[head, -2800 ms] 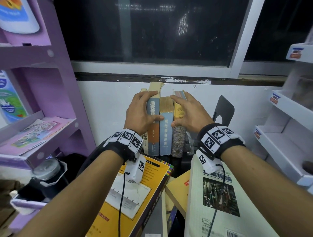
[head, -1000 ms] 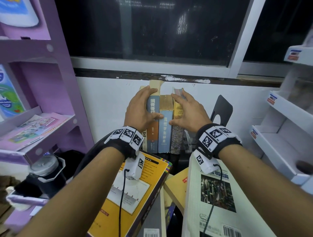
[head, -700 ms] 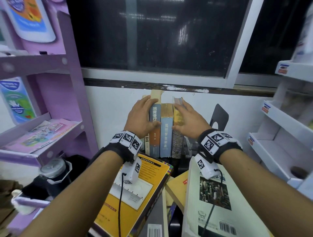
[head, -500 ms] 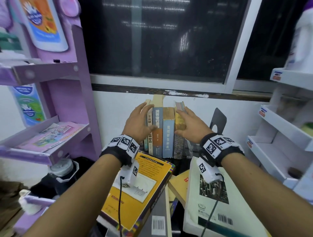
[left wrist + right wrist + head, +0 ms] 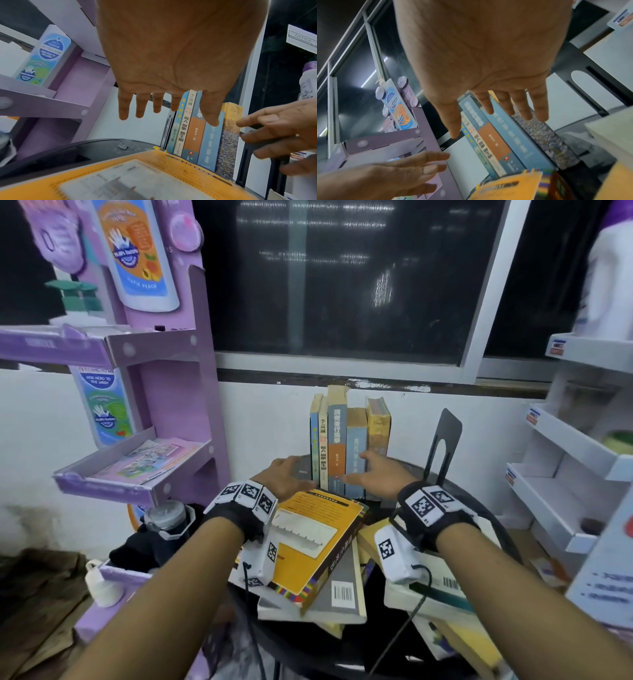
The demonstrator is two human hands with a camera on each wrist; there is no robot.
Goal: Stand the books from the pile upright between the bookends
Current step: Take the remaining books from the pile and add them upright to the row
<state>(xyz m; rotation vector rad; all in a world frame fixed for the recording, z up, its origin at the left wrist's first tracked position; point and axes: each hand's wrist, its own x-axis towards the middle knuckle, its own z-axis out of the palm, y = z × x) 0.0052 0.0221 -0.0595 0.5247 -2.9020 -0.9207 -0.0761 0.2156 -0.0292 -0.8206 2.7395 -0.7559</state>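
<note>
A purple shelf unit (image 5: 178, 392) stands at the far left. Beside it, on the dark round desk (image 5: 455, 494), five books stand upright (image 5: 349, 443) against the white wall, spines outward: a thin blue-green one, a cream one, a taller blue-and-orange one with a worn top, a light blue one and a thick yellow one with a mottled lower spine. The left bookend (image 5: 167, 129) shows only as a thin dark edge against the first book in the left wrist view; the head view hides it. The right bookend (image 5: 442, 440), a black plate with a slot, stands apart from the yellow book, with a gap between them.

The left hand (image 5: 284, 477) hovers low, just left of the row, fingers straight and spread, holding nothing. The right hand (image 5: 380, 474) is likewise spread and empty in front of the lower spines; whether it touches them cannot be told.

Nearer the person lies the pile (image 5: 318, 546): an orange-yellow book on top, tilted, a grey one with a barcode under it, and pale books to the right, partly covered by the wrists. Cover lettering is blurred.
</note>
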